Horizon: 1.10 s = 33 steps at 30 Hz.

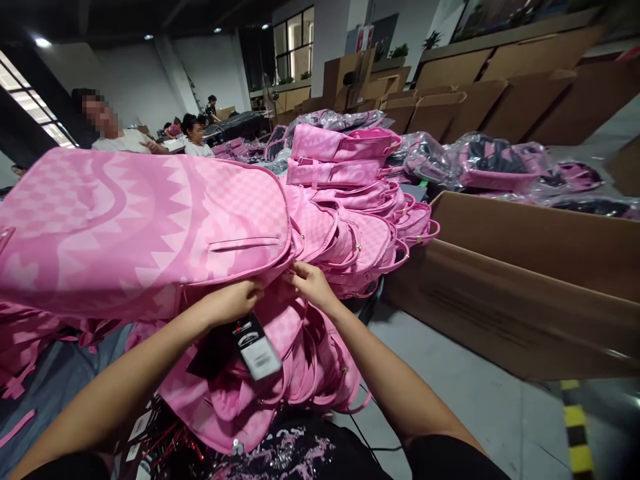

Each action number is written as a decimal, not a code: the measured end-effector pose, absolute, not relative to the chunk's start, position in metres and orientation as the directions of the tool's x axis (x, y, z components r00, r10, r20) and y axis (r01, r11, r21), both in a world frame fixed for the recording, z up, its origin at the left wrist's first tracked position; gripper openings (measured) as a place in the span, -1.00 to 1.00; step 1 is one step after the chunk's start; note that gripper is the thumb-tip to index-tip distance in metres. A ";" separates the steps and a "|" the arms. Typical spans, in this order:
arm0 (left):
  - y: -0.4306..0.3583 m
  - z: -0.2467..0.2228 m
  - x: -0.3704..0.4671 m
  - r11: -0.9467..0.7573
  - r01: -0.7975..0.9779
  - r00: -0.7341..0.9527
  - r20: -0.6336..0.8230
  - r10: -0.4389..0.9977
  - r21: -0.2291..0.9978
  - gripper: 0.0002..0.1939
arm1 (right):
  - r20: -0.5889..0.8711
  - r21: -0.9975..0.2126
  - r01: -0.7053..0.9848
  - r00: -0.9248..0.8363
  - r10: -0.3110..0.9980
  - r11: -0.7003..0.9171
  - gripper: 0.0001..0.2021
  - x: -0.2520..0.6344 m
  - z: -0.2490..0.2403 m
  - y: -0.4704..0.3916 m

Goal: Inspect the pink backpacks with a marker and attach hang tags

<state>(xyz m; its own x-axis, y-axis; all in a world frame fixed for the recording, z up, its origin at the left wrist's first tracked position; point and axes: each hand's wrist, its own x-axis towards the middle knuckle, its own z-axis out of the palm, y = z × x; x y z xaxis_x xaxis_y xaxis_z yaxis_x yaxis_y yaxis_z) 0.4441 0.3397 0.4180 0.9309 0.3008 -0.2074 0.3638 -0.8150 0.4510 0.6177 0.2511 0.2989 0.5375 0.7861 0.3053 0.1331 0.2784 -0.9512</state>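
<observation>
A large pink backpack (150, 220) with checked panels and a shark-teeth pattern lies on its back in front of me. My left hand (240, 300) is closed at its near lower edge, fingertips partly hidden. Just below that hand hangs a black-and-white hang tag (256, 347). My right hand (311, 283) pinches the backpack's edge near its rounded top end; the small part between the fingers is hidden. Beneath and behind are more pink backpacks (367, 233), stacked in overlapping layers. Others (280, 393) hang low between my arms.
To the right stands an open cardboard box (510, 313). Plastic-wrapped bags (490, 160) lie behind it, with more cartons (450, 113) farther back. A person in white (125, 140) is at the far left, others beyond. Yellow-black tape (577, 427) marks the floor.
</observation>
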 end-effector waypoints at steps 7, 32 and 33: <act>0.340 0.404 0.462 -0.798 0.432 0.897 -0.293 0.331 0.421 -0.77 | 0.288 -0.953 0.090 0.556 0.780 0.288 -0.76 0.626 0.292 0.232; 0.328 0.411 0.490 -0.165 0.335 0.942 -0.325 0.088 0.928 -0.37 | 0.222 -0.906 -0.051 0.787 0.575 0.419 -0.80 0.661 0.291 0.209; 0.328 0.411 0.489 -0.172 0.304 0.953 -0.296 0.072 0.937 -0.31 | 0.244 -0.888 -0.039 0.804 0.542 0.458 -0.81 0.658 0.293 0.208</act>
<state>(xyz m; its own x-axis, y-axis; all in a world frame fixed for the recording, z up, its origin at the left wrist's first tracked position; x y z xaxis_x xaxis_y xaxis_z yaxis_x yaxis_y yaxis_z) 0.4886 0.3279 0.4106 0.9525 0.0723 -0.2958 0.3041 -0.1720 0.9370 0.6582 0.2080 0.2931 0.8038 0.5424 0.2443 -0.0394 0.4583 -0.8879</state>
